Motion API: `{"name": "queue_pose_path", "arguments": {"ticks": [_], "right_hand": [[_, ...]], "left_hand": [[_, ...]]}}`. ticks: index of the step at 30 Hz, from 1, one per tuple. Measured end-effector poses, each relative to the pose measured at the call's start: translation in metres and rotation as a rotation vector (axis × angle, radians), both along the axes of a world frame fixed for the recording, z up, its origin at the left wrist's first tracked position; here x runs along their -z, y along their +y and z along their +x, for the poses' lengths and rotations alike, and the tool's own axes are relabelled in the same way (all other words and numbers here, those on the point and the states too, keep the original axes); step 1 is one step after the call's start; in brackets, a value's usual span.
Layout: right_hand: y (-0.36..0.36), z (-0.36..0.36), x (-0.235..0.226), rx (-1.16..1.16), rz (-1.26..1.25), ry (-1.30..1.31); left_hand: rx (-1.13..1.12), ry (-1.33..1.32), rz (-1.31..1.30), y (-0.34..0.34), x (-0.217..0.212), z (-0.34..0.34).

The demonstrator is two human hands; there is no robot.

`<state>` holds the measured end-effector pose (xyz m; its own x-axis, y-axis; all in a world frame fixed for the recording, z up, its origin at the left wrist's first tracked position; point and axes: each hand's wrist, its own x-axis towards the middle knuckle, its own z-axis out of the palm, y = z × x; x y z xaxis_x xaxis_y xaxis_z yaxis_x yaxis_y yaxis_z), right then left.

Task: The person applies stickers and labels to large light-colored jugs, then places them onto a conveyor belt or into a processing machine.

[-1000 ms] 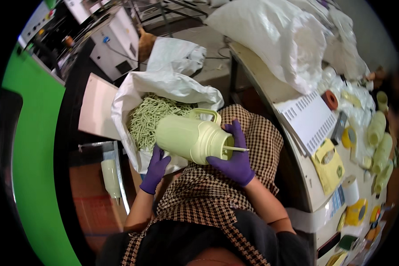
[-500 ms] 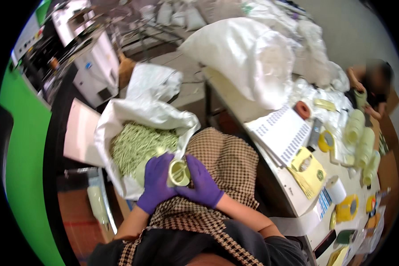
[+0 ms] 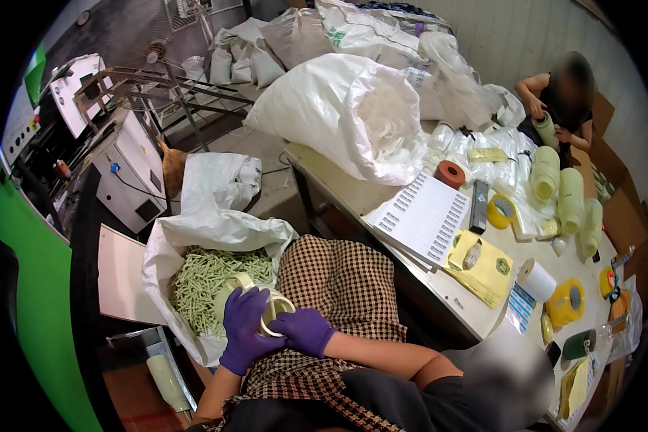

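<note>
1. Left hand (image 3: 243, 327) in purple glove, fingers wrapped around the side of a pale green plastic jug (image 3: 255, 306); grip closed on the jug body, thumb side hidden.
2. Right hand (image 3: 304, 331) in purple glove, fingers curled and pressed against the jug's open round mouth on its right side; holding it together with the left hand.
3. Jug sits over the person's lap, at the right edge of an open white sack (image 3: 194, 237); mouth faces toward the camera; handle loop shows on top.
4. Sack is filled with thin pale green plastic pieces (image 3: 201, 284); sack stands on the floor just left of the checked cloth (image 3: 342, 284) covering the lap.
5. Long work table (image 3: 439, 284) to the right; on it a white sheet of printed labels (image 3: 421, 216), yellow packets (image 3: 482, 263), yellow tape roll (image 3: 565, 302), white tape roll (image 3: 534, 277), brown tape roll (image 3: 451, 174).
6. Big white bulging bag (image 3: 345, 115) lies on the far end of the table; more sacks behind it.
7. Several pale green jugs (image 3: 558, 191) lie in a row on the table's far right side, well apart from the held jug.
8. Another person (image 3: 561, 93) sits at the far right end, both hands on a green jug.
9. White machine cabinet (image 3: 126, 169) at upper left; green panel (image 3: 39, 288) along the left edge.
</note>
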<state>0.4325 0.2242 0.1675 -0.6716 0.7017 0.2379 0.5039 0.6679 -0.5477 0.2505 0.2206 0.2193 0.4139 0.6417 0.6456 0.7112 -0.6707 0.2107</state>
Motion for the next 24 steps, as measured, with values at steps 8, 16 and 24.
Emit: {"name": "queue_pose_path", "arguments": {"ticks": [8,16,24], "right_hand": [[0.021,-0.012,0.014,-0.033,-0.047,0.074],[0.039,0.089,-0.03,0.054,0.38,0.302],[0.13,0.316,-0.053,0.602,0.725,-0.111]], "left_hand": [[0.068,0.076,0.03,0.019,0.035,-0.014],[0.017,-0.076,0.057,0.103,0.053,-0.076],[-0.026,0.034,-0.147,0.061,0.04,-0.048]]}}
